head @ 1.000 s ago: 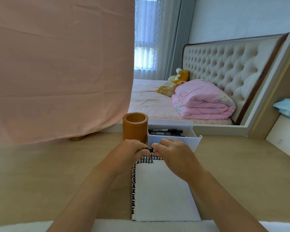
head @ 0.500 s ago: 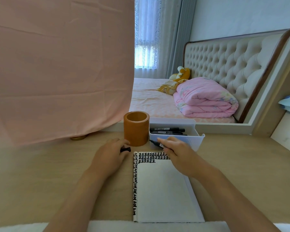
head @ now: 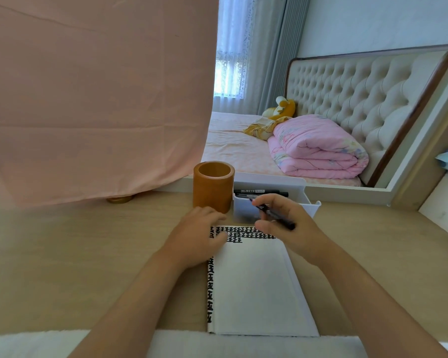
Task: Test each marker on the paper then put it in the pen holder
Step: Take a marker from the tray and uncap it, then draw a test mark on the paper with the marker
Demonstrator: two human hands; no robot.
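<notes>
One black marker is lying slantwise between the thumb and curled fingers of the right hand, which is pinching it just over the top edge of the paper. The left hand is resting on the paper's top-left corner, fingers curled; whether they are clamping anything is hidden. The pen holder is standing just beyond that corner.

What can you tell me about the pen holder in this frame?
The pen holder is a thick-walled, orange-brown cylinder, wood or bamboo by its look. It stands upright on the desk, open-topped, no marker showing inside. The white tray sits close at its right; the left hand lies before its base, contact unclear.
</notes>
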